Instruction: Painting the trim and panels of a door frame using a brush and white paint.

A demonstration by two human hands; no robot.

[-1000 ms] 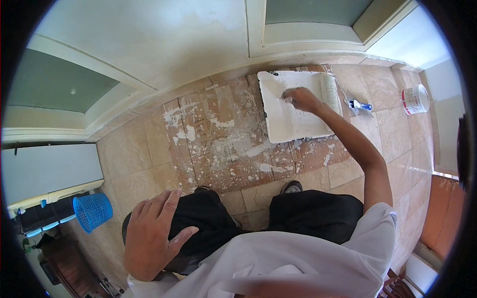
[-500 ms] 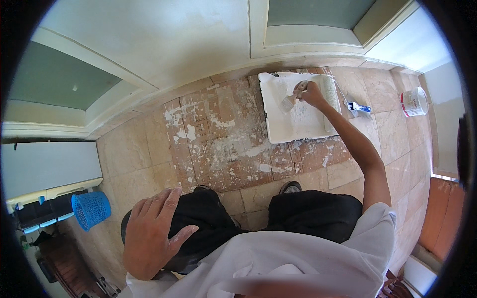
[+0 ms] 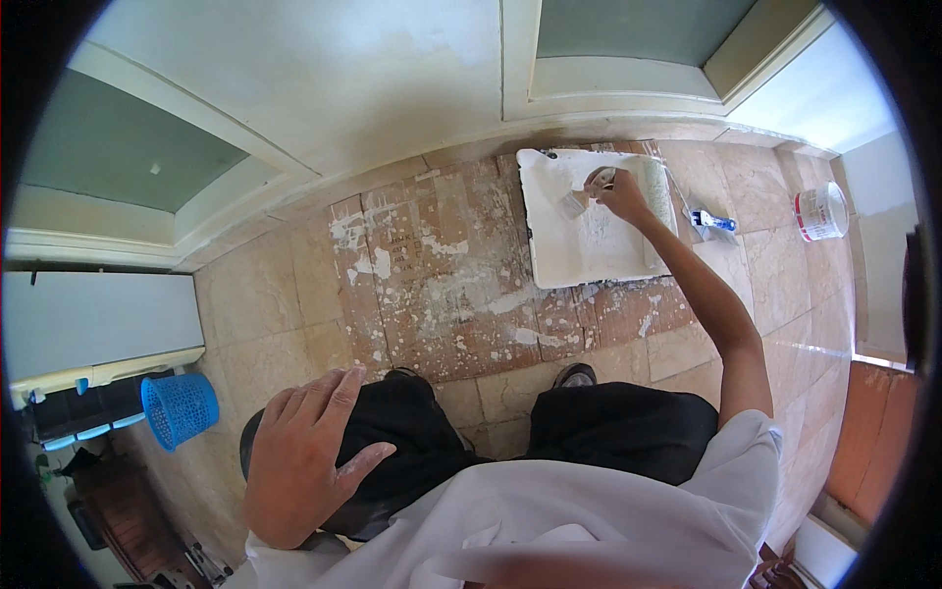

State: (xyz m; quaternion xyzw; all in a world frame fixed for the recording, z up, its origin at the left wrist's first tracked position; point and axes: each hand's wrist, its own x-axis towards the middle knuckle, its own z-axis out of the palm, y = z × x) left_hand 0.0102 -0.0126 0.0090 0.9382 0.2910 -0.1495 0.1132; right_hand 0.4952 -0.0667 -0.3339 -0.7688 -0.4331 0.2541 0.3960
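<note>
My right hand (image 3: 620, 194) is closed round the handle of a paintbrush (image 3: 575, 203), whose pale bristles point left and down over the tray. Beneath it a white paint tray (image 3: 559, 260) holds white paint, its rim smeared dark in places. Along the tray's right side lies a paint roller (image 3: 655, 201) with a whitish sleeve, its blue-and-white handle sticking out to the right. Whether the bristles touch the paint I cannot tell. My left hand (image 3: 304, 456), spotted with white paint, rests on my left knee with its fingers stretched out and nothing in it.
Paint-spattered cardboard (image 3: 432, 285) covers the tiled floor under the tray. A white bucket (image 3: 822, 212) stands at the far right. On the left are a blue plastic basket (image 3: 181, 410) and a white cabinet (image 3: 98, 319). A panelled wall (image 3: 402, 79) runs along the far side.
The brush in my right hand has shifted slightly over the tray. The whole view has tilted a little; my left hand stays on the knee.
</note>
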